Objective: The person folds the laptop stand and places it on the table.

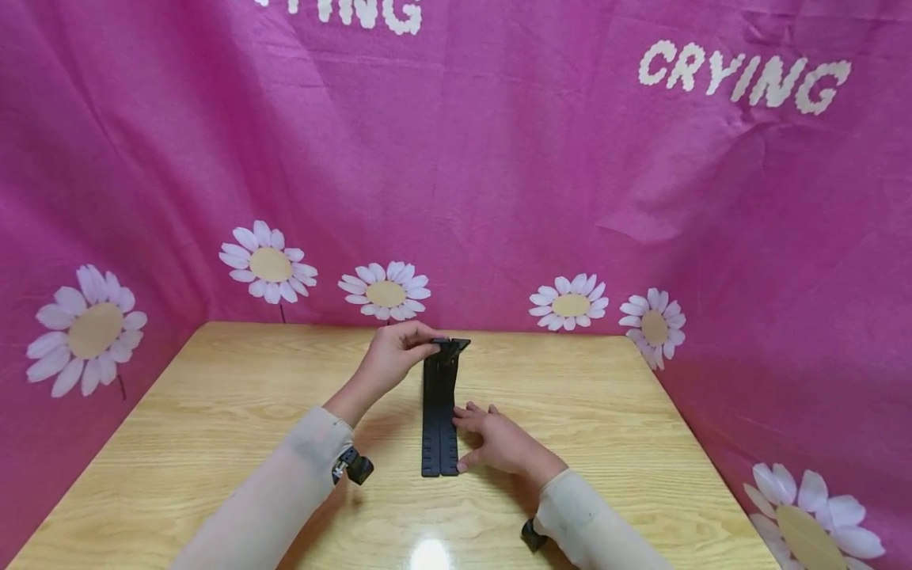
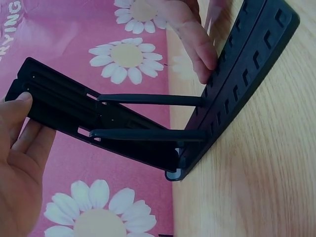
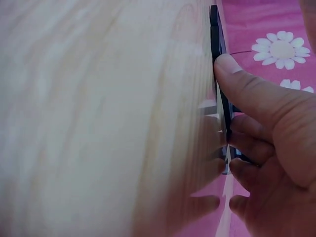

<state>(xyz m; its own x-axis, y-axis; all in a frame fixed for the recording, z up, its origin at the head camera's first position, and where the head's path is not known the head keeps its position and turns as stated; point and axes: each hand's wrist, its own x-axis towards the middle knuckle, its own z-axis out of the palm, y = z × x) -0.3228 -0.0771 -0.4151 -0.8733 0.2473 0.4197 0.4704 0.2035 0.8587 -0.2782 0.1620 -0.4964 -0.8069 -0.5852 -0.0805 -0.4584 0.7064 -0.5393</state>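
Note:
A black folding stand [image 1: 431, 419] rests on the table, its notched base [image 2: 247, 74] lying flat. At the far end its upper panel [image 2: 133, 128] is raised at an angle. Two thin support arms [image 2: 153, 135] run between panel and base in the left wrist view. My left hand [image 1: 388, 356] pinches the top edge of the raised panel between thumb and fingers. My right hand [image 1: 506, 443] lies beside the base's right edge with fingers spread. In the right wrist view its thumb [image 3: 237, 74] touches the base's edge.
The stand is on a light wooden table [image 1: 606, 427]. A pink cloth [image 1: 499, 158] with daisies and white lettering hangs behind and along both sides. A small black camera [image 1: 359, 469] is strapped at the left wrist, another camera [image 1: 532, 535] at the right.

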